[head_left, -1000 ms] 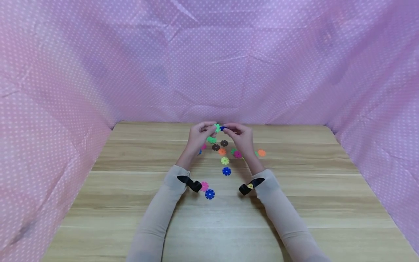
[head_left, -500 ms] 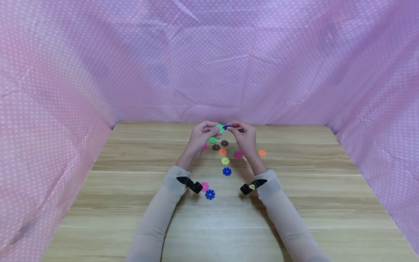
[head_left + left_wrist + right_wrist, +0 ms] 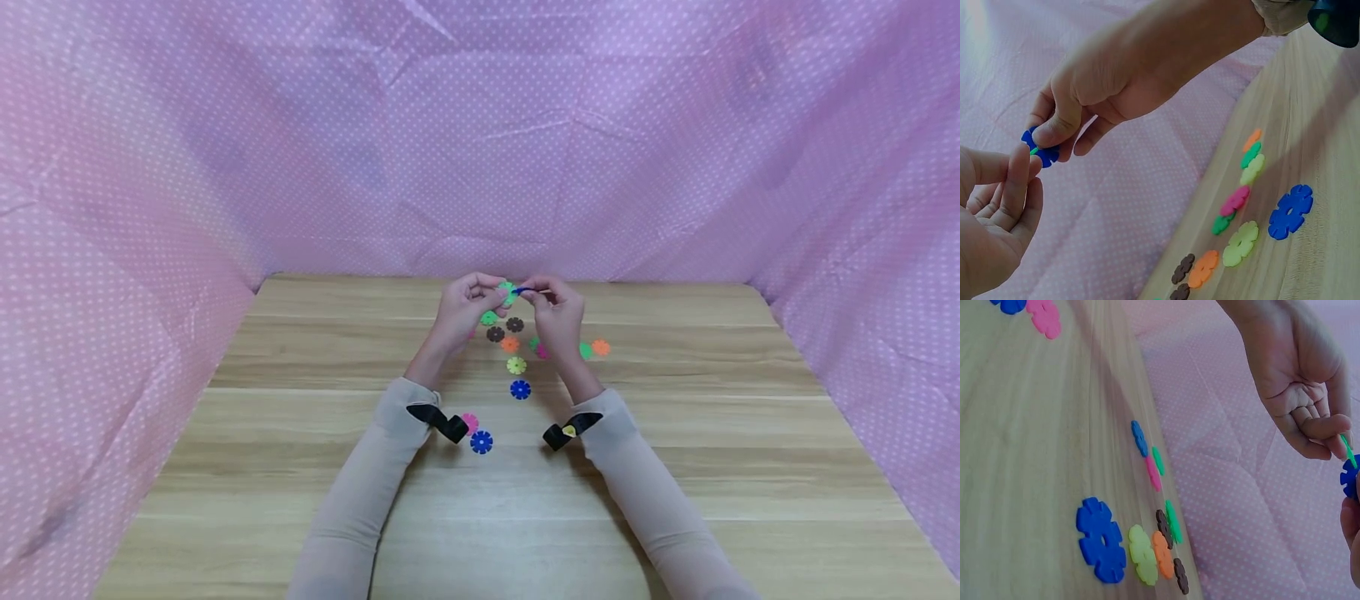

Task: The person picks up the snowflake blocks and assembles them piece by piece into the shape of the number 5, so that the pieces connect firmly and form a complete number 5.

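Note:
My left hand (image 3: 468, 310) pinches a green notched snowflake disc (image 3: 507, 292) between thumb and fingers. Facing it, my right hand (image 3: 560, 321) pinches a blue notched disc (image 3: 1049, 156), seen nearly edge-on in the head view. The two discs meet at their rims, set crosswise, above the far part of the table. In the left wrist view the fingertips of the left hand (image 3: 1000, 225) hide most of the green disc. The right wrist view shows the green disc (image 3: 1347, 449) as a thin edge against the blue disc (image 3: 1350, 480).
Loose discs lie on the wooden table (image 3: 450, 533): a blue one (image 3: 521, 390), yellow (image 3: 516, 365), orange (image 3: 510, 344), brown (image 3: 496, 334) and others. Pink (image 3: 470, 423) and blue (image 3: 482, 442) discs lie nearer, by the left wrist. Pink dotted cloth (image 3: 480, 150) hangs around the table.
The green and blue discs, held together, have shifted slightly right. The blue disc now shows as a thinner edge, and the right hand has turned a little. The loose discs stay put.

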`<state>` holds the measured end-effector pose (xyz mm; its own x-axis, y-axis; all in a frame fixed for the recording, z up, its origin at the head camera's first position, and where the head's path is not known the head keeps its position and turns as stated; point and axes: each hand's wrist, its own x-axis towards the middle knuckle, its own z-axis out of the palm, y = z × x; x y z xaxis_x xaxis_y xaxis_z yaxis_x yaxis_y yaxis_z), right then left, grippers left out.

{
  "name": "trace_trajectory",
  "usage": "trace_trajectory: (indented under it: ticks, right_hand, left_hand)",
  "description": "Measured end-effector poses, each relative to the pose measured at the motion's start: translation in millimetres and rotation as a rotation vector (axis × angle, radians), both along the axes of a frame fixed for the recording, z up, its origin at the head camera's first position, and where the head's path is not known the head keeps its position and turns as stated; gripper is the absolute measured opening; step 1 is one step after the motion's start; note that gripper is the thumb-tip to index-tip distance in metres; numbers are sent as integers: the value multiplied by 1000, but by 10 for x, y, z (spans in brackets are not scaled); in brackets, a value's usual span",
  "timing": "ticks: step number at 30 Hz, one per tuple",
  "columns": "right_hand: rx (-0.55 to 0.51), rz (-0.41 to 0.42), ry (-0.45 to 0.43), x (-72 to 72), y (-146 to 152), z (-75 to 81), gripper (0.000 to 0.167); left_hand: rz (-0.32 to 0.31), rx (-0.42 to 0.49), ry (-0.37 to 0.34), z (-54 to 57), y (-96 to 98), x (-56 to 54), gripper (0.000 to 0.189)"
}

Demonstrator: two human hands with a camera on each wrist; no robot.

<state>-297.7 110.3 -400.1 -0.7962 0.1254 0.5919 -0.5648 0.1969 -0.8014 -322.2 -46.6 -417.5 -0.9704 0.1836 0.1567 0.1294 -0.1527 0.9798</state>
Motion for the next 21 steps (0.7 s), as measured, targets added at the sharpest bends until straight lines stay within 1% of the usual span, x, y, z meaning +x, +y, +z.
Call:
trace_trajectory:
  ticks: [5,9,11,15,21]
  right_hand:
    - [3,7,-20,8,-12,16,3]
    - [21,29,-42,2,17,25,6]
    - [43,39,-48,-1,33,33,3]
    - [97,65,-59,-8,59,60,4]
    - [157,125,-127,-49,117,113,10]
  left_hand:
    - [7,-18,-6,36,-24,0,22]
    - [-11,-30,-2,42,-55,-10,23]
    - [-23,-33,-4,44,-68,-15,24]
    - [-36,-38,-14,43,-93,-28,24]
    - [-49,-48,-21,55,-141,-49,25]
